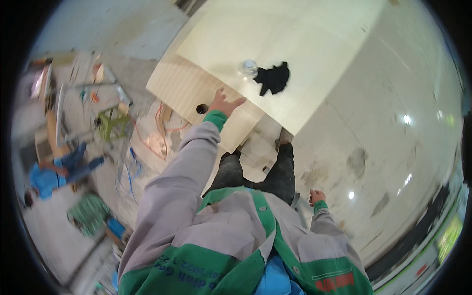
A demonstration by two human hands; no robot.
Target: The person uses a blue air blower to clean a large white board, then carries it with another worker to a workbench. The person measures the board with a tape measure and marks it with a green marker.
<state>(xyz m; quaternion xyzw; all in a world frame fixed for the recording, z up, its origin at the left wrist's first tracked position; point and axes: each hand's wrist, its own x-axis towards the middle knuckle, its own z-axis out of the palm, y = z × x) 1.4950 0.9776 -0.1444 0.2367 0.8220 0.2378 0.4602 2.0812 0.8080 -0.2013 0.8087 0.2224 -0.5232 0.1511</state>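
The left arm [183, 155] stretches forward, nearly straight, and ends in an open left hand [225, 103] with its thumb [238, 102] spread away from the fingers [220, 93]. The right arm [328, 223] hangs out to the side, well apart from the left, its right hand [316, 197] loosely curled; how tightly is too small to tell.

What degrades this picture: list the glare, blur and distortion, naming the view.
Head view: bright reflections glare on the pale floor at right; head view: the person in blue and the green stool at left look smeared; head view: the upper board looks washed out; head view: fisheye distortion bends edges toward the dark rim.
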